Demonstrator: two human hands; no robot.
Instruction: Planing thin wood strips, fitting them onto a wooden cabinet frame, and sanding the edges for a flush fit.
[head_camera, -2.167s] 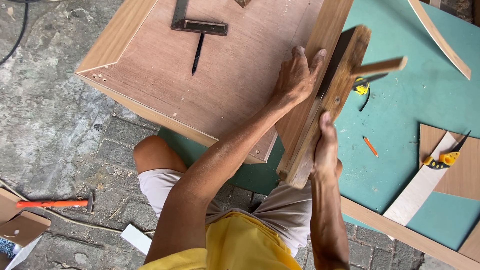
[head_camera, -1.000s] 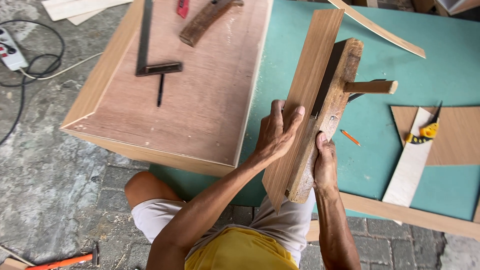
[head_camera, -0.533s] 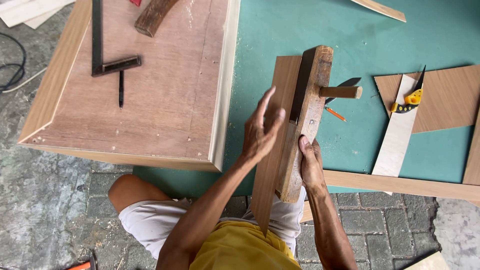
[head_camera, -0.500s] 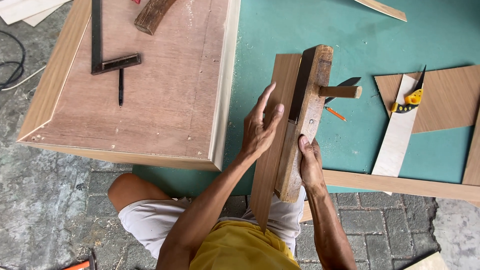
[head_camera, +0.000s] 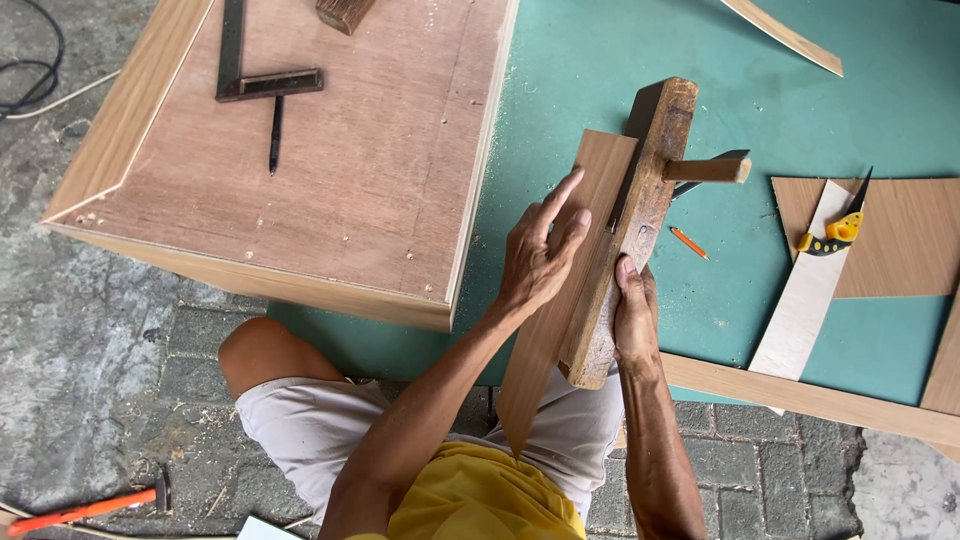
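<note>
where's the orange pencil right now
In the head view the orange pencil lies on the green mat, right of the wooden plane and just below its side handle, left of the yellow knife.

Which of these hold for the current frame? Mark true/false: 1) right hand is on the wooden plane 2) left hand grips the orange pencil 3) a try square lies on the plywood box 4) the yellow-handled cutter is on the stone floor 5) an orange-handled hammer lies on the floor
1) True: the right hand holds the wooden plane at its near end.
2) False: the left hand rests on the thin board beside the plane; the orange pencil lies apart on the green mat.
3) True: the try square lies on the plywood box, with a dark pen by it.
4) False: the yellow-handled cutter lies on a pale strip on the mat.
5) True: the orange-handled hammer lies at lower left.
</note>
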